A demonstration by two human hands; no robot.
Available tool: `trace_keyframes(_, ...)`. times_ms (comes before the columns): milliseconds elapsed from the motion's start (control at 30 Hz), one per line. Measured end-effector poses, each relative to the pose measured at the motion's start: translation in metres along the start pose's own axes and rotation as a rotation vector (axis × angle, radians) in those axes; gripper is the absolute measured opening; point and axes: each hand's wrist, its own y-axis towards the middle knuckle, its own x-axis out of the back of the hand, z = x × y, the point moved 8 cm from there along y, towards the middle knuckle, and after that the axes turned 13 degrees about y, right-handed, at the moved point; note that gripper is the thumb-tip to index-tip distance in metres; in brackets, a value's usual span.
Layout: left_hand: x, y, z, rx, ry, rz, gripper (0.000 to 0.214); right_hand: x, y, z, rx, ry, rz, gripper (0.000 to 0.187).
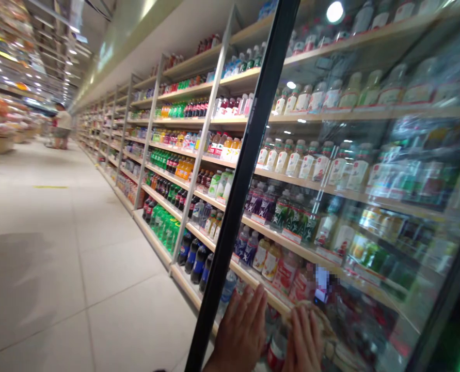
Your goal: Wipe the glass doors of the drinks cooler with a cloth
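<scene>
Pressing flat on the glass door (369,170) with the left hand (240,330) — fingers spread, gripping nothing, just beside the black door edge (245,170). Pinning a crumpled tan cloth (319,316) to the pane under the right hand (303,341), fingers curled lightly over it, low on the door near the bottom of the view. Behind and beyond the glass, long shelves (183,170) of bottled drinks running down the aisle; pale tiled floor (78,258) to the left, another person (62,126) far off.

Probably soft, light and limp, that cloth — best bunched under the palm and fingertips to stop it sliding loose. Likely smooth, stiff and slippery, the pane, and breakable; safer taken at the frame than leaned on mid-glass.
</scene>
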Motion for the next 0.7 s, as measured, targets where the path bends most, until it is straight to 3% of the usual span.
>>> trace_keyframes(133, 0.001, -0.001, 0.001, 0.005, -0.006, -0.009, 0.043, -0.022, 0.020, 0.040, 0.177, 0.021, 0.151, 0.055)
trace_keyframes(300, 0.001, -0.001, 0.002, 0.002, -0.008, 0.008, 0.043, -0.014, 0.066, 0.026, 0.131, -0.003, 0.196, 0.060)
trace_keyframes(367, 0.001, 0.000, 0.002, 0.007, -0.005, 0.008, 0.043, -0.002, 0.082, 0.009, 0.095, -0.014, 0.154, 0.059)
trace_keyframes(533, 0.004, 0.003, 0.003, 0.009, -0.018, -0.017, 0.038, 0.050, 0.099, -0.053, -0.027, -0.101, -0.105, 0.059)
trace_keyframes(600, 0.004, 0.004, 0.002, 0.004, -0.023, -0.029, 0.035, 0.074, 0.091, -0.082, -0.102, -0.155, -0.190, 0.054)
trace_keyframes(700, 0.004, 0.005, 0.001, -0.001, -0.020, -0.046, 0.033, 0.107, 0.056, -0.125, -0.296, -0.235, -0.302, 0.051)
